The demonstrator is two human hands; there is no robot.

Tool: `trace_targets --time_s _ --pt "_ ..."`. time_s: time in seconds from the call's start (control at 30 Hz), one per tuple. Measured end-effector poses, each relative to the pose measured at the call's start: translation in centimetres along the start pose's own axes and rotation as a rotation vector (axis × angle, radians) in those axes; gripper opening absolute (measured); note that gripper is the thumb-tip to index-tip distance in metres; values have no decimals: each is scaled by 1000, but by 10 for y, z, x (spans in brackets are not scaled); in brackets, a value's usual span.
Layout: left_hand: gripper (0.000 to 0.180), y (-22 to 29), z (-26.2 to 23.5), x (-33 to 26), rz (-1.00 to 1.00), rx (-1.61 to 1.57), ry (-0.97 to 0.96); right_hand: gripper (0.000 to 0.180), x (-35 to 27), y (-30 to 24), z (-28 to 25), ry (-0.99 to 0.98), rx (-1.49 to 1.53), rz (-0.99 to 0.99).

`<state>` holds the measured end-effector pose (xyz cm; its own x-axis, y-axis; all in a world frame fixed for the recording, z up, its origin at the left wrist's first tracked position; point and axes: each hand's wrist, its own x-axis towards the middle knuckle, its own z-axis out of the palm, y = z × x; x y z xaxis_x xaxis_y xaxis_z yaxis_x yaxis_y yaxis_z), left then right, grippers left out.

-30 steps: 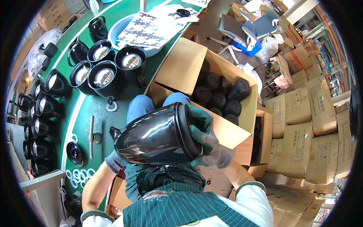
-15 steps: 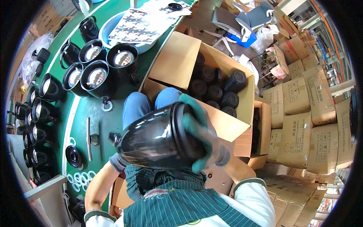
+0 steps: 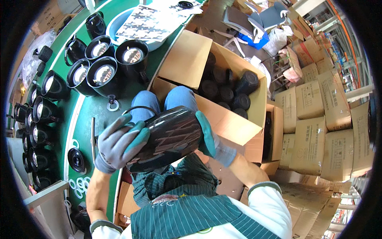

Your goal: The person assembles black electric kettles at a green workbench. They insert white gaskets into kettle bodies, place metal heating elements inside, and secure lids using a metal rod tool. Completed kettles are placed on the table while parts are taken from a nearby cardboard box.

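Both your gloved hands, left hand (image 3: 119, 143) and right hand (image 3: 207, 137), clamp the glossy black jug (image 3: 169, 137) above the open carton (image 3: 223, 115); likely slippery, rigid, so grip both ends.

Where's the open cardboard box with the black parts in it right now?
In the head view, the open cardboard box sits right of the green table, just beyond the black kettle body held between the left hand and right hand.

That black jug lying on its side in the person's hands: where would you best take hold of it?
By its two ends. The black jug lies across the lap, glossy and rounded, so a one-sided grip would likely slip. Here the left hand wraps the end nearer the green table and the right hand presses the opposite end. The thin handle arches on top.
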<state>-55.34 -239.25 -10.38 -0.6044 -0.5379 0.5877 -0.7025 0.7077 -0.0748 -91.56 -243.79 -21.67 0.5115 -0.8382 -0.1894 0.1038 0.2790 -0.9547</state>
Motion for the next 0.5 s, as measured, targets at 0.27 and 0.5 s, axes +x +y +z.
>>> trace_targets --time_s 0.27,0.5 --pt "41 7 76 -94 -1266 -1138 246 107 32 -56 49 -227 -669 -808" --pt "26 -11 3 -16 -143 -35 106 106 53 -66 58 -228 -652 -902"
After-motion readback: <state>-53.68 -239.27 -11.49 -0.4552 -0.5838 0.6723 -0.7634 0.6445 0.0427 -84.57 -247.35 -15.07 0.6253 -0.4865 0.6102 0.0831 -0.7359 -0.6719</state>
